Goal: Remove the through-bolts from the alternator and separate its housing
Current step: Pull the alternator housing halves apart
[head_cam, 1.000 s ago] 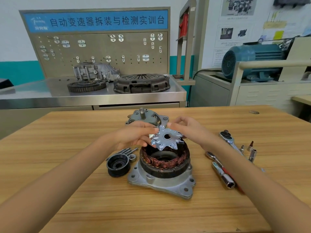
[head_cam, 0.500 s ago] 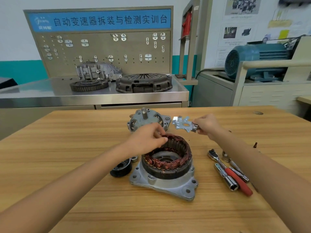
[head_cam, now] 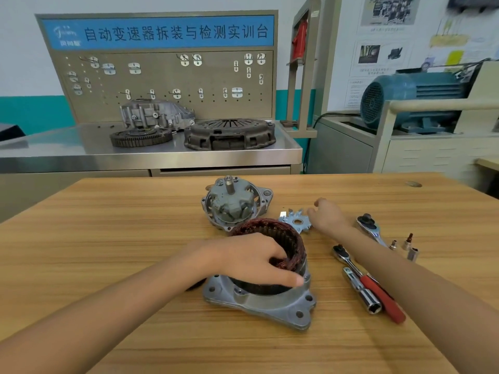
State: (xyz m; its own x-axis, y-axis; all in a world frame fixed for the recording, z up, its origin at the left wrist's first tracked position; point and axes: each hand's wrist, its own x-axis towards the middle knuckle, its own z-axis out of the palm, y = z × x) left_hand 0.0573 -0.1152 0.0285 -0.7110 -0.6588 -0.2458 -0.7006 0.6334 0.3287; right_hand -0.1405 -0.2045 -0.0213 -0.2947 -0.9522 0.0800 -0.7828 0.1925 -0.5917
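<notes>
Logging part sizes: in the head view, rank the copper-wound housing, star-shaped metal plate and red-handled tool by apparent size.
1. Copper-wound housing, largest.
2. Red-handled tool.
3. Star-shaped metal plate, smallest, though it lies farther from the camera.

Black pulley (head_cam: 195, 286) mostly hidden under left forearm, right grip (head_cam: 328, 215) fingertips blurred

Worktop (head_cam: 113, 255): pale wood grain, smooth, matt. Housing (head_cam: 272, 306): cast grey metal, dull satin. Windings (head_cam: 291, 238): reddish copper wire, glossy. Fan plate (head_cam: 295, 221): thin bright metal, shiny. Rotor (head_cam: 232, 206): grey matt metal. Ratchet (head_cam: 371, 228): polished chrome. Socket wrench (head_cam: 361, 290): shiny steel beside a red handle (head_cam: 383, 299), probably plastic.
</notes>
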